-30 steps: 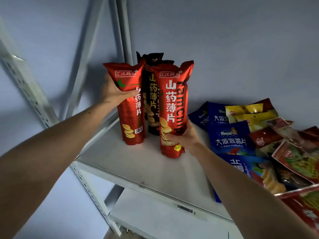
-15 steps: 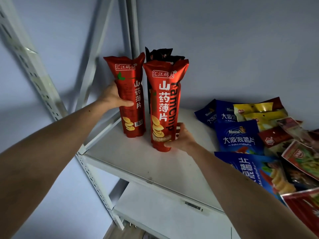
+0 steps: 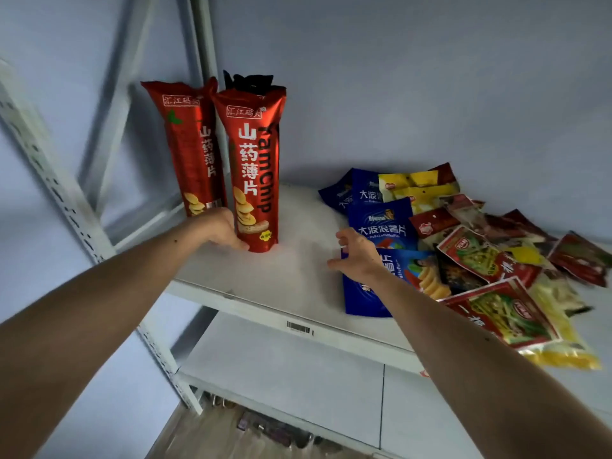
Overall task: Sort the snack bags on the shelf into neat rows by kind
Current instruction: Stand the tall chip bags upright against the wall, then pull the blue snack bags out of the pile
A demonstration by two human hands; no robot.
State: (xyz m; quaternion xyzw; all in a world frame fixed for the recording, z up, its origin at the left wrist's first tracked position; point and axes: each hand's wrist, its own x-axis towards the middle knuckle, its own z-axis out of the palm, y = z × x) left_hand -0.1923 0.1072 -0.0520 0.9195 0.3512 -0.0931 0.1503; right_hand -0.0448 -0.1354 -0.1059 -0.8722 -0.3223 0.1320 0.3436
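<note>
Two tall red yam-chip bags stand upright at the left of the white shelf [image 3: 298, 276]: the rear one [image 3: 188, 144] and the front one [image 3: 255, 167], side by side. A black bag [image 3: 248, 82] peeks out behind them. My left hand [image 3: 222, 228] rests low between the red bags, its fingertips touching the foot of the front one. My right hand [image 3: 354, 253] hovers with spread, relaxed fingers over the left edge of a flat blue chip bag [image 3: 367, 293] and holds nothing.
A loose pile lies on the right half of the shelf: more blue bags [image 3: 381, 220], yellow bags [image 3: 410, 183], and red bags with green vegetable pictures [image 3: 496, 309]. White perforated posts [image 3: 56, 180] frame the left side. A lower shelf [image 3: 281, 366] sits underneath.
My right hand has let go of the front red bag and moved right over the blue bags. My left hand slid down from the rear bag to the front bag's foot.
</note>
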